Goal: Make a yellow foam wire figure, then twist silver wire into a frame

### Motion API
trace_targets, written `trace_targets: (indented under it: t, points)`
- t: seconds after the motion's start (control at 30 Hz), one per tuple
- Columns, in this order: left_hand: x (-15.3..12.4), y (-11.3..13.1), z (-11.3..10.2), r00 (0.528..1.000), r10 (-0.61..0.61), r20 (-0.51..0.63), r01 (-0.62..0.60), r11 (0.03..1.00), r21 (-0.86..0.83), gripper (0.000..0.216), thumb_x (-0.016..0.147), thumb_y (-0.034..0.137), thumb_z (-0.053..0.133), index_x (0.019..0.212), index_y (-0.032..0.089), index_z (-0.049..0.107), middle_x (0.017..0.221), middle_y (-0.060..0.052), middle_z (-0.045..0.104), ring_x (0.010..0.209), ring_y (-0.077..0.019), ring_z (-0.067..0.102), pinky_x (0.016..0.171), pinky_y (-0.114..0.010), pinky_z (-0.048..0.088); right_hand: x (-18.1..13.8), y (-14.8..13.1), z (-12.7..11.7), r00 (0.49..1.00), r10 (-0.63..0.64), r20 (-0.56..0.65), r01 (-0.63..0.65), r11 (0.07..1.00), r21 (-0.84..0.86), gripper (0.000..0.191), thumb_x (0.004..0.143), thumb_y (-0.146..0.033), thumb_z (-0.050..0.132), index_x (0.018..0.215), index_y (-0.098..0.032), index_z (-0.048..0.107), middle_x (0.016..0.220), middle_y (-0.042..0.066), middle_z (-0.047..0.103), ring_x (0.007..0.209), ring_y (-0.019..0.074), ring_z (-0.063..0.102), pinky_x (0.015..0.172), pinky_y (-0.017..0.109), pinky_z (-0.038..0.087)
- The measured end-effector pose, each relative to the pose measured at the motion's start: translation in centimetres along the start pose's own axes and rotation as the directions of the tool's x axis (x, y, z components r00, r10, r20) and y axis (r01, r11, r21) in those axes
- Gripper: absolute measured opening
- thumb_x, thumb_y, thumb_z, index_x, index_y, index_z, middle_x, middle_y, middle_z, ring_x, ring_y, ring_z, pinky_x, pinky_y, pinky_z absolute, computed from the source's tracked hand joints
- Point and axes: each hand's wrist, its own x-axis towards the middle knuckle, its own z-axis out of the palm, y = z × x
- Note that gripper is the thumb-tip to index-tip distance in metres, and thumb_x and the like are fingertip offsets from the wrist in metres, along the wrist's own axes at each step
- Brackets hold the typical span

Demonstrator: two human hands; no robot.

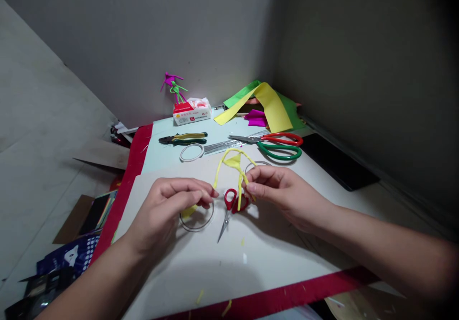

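— As we look down on the tabletop (pixel 229 272), the left hand (pixel 165 210) and the right hand (pixel 276 196) are both closed in a pinch on a yellow piece (pixel 233 162), holding it up between them near the middle!

— What shape has it reached?

— It's a bent yellow strip forming an arch, with a small triangle (pixel 233 161) at the top and loose ends hanging past the fingers.

— Anything more done on it?

— Only that much shows, and it's yellow throughout. By the far wall, though, a magenta and green figure (pixel 172 87) stands complete-looking behind a white box (pixel 191 112).

— And what's left out around the hands?

— Plenty! Yellow and green sheets (pixel 272 105) are heaped at the far right, with big scissors (pixel 279 147) just in front of them. Pliers (pixel 182 138) and a bundle of wires (pixel 222 144) lie far left of those. Small red scissors (pixel 230 199) sit just below the pinch, right beside a thin ring (pixel 197 229)!
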Motion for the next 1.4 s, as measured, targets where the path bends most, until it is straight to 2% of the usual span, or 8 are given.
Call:
trace_targets:
  t: [0.13,0.37,0.6,0.9,1.0,1.17,1.3,1.4]
  points:
    - [0.2,-0.4,1.6,0.990,-0.143,-0.001,0.142,0.985,0.101,0.021,0.080,0.034,0.065,0.090,0.019,0.077,0.077,-0.005,0.075,0.075,-0.0194,0.065,0.069,-0.027,0.048,0.1,0.7,0.3,0.999,-0.021,-0.050,0.024,0.998,0.062,0.020,0.074,-0.026,0.075,0.081,-0.017,0.060,0.075,-0.001,0.063,0.067,0.0100,0.059,0.067,0.024,0.047]
    - [-0.3,-0.2,3.7,0.985,-0.044,0.169,0.007,0.978,0.211,0.027,0.087,0.029,0.057,0.077,0.017,0.078,0.076,-0.004,0.075,0.074,-0.0168,0.064,0.073,-0.026,0.046,-0.5,1.4,1.7,0.995,0.074,0.066,-0.077,0.996,0.052,0.025,0.077,-0.033,0.072,0.087,-0.016,0.058,0.070,-0.002,0.063,0.057,0.0084,0.059,0.058,0.022,0.049]
    - [-0.2,-0.3,3.0,0.995,-0.102,0.020,0.098,0.985,0.142,0.023,0.080,0.030,0.064,0.065,0.014,0.073,0.068,-0.004,0.071,0.068,-0.0157,0.059,0.067,-0.025,0.044,-0.4,1.4,1.7,0.986,0.131,0.100,-0.130,0.991,-0.017,0.026,0.076,-0.035,0.072,0.081,-0.014,0.057,0.062,-0.002,0.060,0.049,0.0062,0.053,0.049,0.020,0.045]
    - [0.7,-0.5,1.9,0.987,-0.157,0.034,0.156,0.987,0.025,0.021,0.073,0.035,0.069,0.066,0.016,0.074,0.062,-0.002,0.068,0.058,-0.0129,0.053,0.061,-0.025,0.040,-1.0,1.7,1.7,0.987,-0.103,0.121,0.129,0.963,-0.237,0.023,0.088,-0.032,0.059,0.105,-0.018,0.053,0.071,-0.001,0.062,0.060,0.0109,0.058,0.061,0.026,0.049]
    - [0.9,-0.2,1.0,0.996,-0.087,-0.013,0.088,0.996,0.027,0.020,0.073,0.035,0.070,0.068,0.017,0.075,0.070,-0.003,0.071,0.067,-0.0159,0.058,0.068,-0.027,0.042,-1.3,2.4,1.5,0.945,-0.255,0.206,0.327,0.766,-0.553,0.021,0.091,-0.024,0.051,0.111,-0.018,0.055,0.087,0.005,0.065,0.077,0.0154,0.059,0.072,0.031,0.049]
    - [0.5,-0.4,-0.9,0.996,-0.008,-0.084,0.012,0.999,0.042,0.020,0.076,0.035,0.069,0.066,0.019,0.075,0.079,-0.005,0.073,0.081,-0.0194,0.060,0.080,-0.031,0.042,-1.3,3.1,1.1,0.844,-0.263,0.467,0.517,0.169,-0.839,0.025,0.089,-0.013,0.049,0.106,-0.021,0.065,0.110,0.010,0.062,0.098,0.0229,0.051,0.084,0.038,0.044]
    - [-0.1,-1.2,-2.4,0.987,-0.012,-0.160,0.018,0.999,0.031,0.020,0.073,0.037,0.070,0.067,0.019,0.076,0.081,-0.008,0.074,0.083,-0.0219,0.061,0.080,-0.034,0.042,-0.2,2.8,0.0,0.855,-0.244,0.458,0.477,0.025,-0.878,0.024,0.087,-0.010,0.050,0.098,-0.020,0.069,0.100,0.009,0.065,0.092,0.0230,0.052,0.079,0.037,0.046]
    - [-0.5,-2.5,-3.5,0.974,-0.024,-0.226,0.026,1.000,0.008,0.021,0.072,0.039,0.071,0.069,0.019,0.076,0.083,-0.009,0.074,0.084,-0.0224,0.062,0.076,-0.033,0.043,0.3,2.5,-0.4,0.840,-0.373,0.394,0.406,-0.047,-0.912,0.022,0.086,-0.011,0.050,0.096,-0.016,0.069,0.102,0.013,0.064,0.090,0.0244,0.053,0.078,0.040,0.047]
